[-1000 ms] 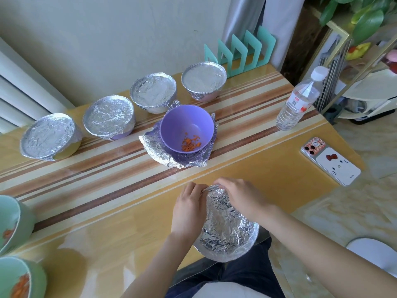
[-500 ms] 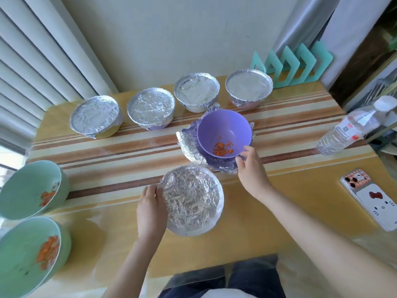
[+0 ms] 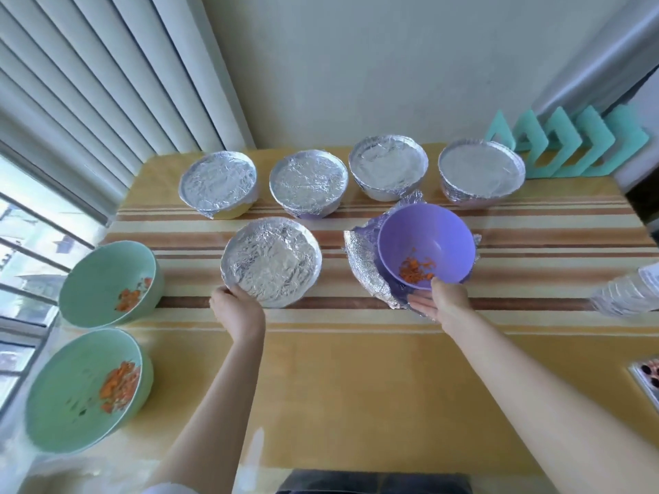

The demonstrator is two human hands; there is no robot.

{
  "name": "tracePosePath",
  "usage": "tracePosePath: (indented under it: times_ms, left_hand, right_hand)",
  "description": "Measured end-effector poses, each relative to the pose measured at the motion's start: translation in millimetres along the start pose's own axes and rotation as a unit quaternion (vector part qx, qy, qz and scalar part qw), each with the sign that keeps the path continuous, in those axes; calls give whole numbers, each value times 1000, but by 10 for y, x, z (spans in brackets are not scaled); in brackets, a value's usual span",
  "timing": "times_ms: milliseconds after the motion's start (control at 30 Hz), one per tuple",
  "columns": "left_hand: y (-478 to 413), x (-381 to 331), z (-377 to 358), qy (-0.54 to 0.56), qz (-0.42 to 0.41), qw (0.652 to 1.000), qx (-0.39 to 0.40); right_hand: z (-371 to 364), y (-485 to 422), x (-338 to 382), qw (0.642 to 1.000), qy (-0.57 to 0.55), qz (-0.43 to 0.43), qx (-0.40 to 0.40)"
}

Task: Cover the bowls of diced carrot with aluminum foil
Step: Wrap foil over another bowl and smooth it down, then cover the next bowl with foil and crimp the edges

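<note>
A foil-covered bowl (image 3: 271, 262) sits in the middle of the striped table, and my left hand (image 3: 237, 310) grips its near-left rim. To its right a purple bowl (image 3: 428, 240) with a little diced carrot (image 3: 415, 270) stands tilted on a crumpled foil sheet (image 3: 367, 272). My right hand (image 3: 440, 303) holds the purple bowl's near rim, thumb on the edge and fingers over the foil below. Several foil-covered bowls (image 3: 308, 181) line the back. Two uncovered green bowls (image 3: 103, 279) (image 3: 71, 397) with carrot stand at the left.
A teal rack (image 3: 570, 144) stands at the back right corner. A water bottle (image 3: 624, 295) lies at the right edge of view, with a phone (image 3: 647, 383) nearer me. Window blinds run along the left. Bare yellow tabletop (image 3: 356, 386) lies between my arms.
My left hand carried the covered bowl from the near table edge out to the middle. My right hand let go of it, reached the purple bowl and tipped it.
</note>
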State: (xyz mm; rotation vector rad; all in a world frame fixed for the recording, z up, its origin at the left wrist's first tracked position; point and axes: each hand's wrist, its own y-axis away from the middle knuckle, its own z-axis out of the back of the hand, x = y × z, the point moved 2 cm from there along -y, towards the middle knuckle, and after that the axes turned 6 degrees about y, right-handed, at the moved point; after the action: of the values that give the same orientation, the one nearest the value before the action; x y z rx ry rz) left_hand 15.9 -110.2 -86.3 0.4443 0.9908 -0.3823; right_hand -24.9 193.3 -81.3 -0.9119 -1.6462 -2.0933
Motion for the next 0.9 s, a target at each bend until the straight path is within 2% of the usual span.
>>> tracePosePath:
  times_ms: [300, 433, 500, 567, 633, 733, 800, 900]
  left_hand:
    - [-129, -66, -240, 2, 92, 996, 2]
    - [-68, -159, -186, 9, 107, 994, 0]
    - [14, -244, -142, -23, 23, 999, -33]
    - [140, -349, -160, -22, -131, 991, -27]
    - [338, -465, -287, -14, -280, 958, 57]
    - [748, -658, -559, -51, -455, 859, 230]
    - [1000, -718, -744, -123, -525, 771, 341]
    - [1217, -692, -982, -282, -546, 653, 443]
  right_hand:
    - [36, -63, 16, 1000, -2, 6, -20]
    - [89, -34, 69, 998, -23, 47, -26]
    - [124, -4, 119, 996, -24, 78, -37]
    - [171, 28, 184, 993, -16, 107, -48]
    - [229, 40, 241, 991, -11, 121, -56]
    - [337, 23, 278, 991, -24, 117, -59]
    - [419, 11, 278, 992, -22, 106, -59]
    - [542, -23, 270, 994, -25, 90, -54]
